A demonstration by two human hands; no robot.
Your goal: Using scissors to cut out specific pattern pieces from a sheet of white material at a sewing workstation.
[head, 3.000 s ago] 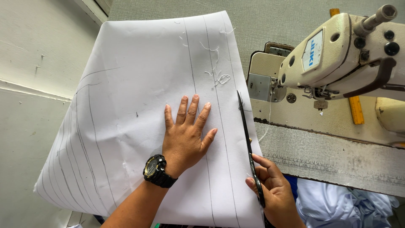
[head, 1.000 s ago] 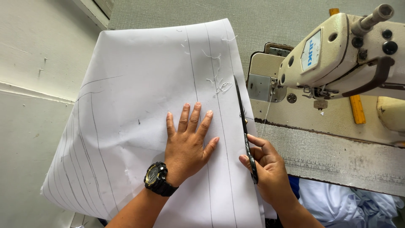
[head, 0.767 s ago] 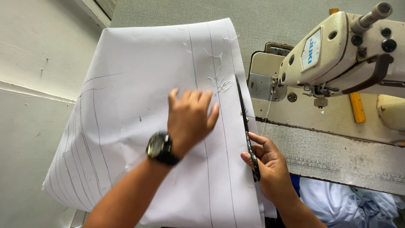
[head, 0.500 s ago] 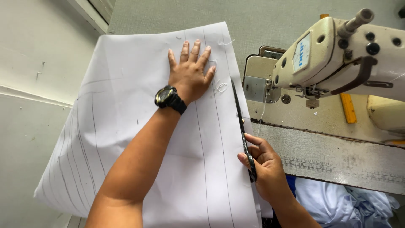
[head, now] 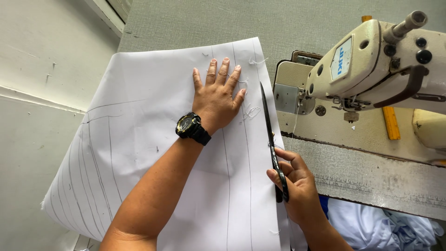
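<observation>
Since three seconds ago, the left hand [head: 217,95] has slid up the white cloth [head: 139,153] toward 12 o'clock, fingers spread and pressed flat. At its 4 o'clock the right hand [head: 297,190] grips black scissors [head: 271,139] (blades nearly together) along the cloth's right edge. Bare grey table [head: 186,23] lies beyond; the sewing machine [head: 371,69] crowds 3 o'clock.

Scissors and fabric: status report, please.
Left hand flat on white fabric. Right hand holds black scissors along right edge. Sewing machine beside, apart.
</observation>
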